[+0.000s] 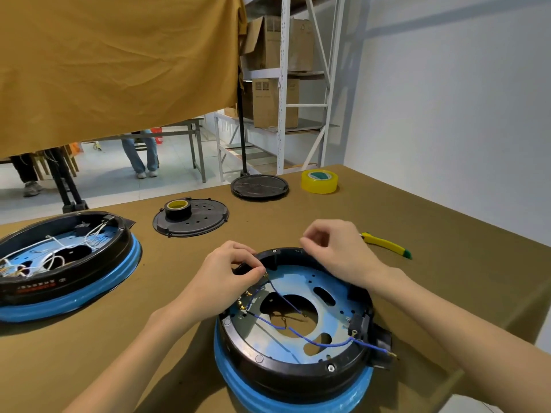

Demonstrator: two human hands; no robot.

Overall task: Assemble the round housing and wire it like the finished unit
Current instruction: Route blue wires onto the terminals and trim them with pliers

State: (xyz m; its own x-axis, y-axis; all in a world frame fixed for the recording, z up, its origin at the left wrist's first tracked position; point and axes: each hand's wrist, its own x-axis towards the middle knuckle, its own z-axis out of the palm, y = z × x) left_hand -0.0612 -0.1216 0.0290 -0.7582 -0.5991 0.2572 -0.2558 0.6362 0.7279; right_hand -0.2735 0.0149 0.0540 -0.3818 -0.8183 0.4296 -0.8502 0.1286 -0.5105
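I'm mid-wiring: my left hand (235,271) pinches a blue wire (283,296) terminal at the far rim of the round housing (293,365) on the desk (432,222), my right hand (334,251) hovers curled, seemingly empty, and next I'd seat that terminal as in the finished unit (62,263).

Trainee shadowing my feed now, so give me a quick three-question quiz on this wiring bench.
1. True or false: the left hand pinches a blue wire at the rim of the near housing.
2. What colour are the wires in the finished unit?
3. Which lies right of the near housing? A) black cover plate B) yellow-handled tool C) clear tape roll

Key: 1 true; 2 white; 3 B. The black cover plate and clear tape roll lie farther back.
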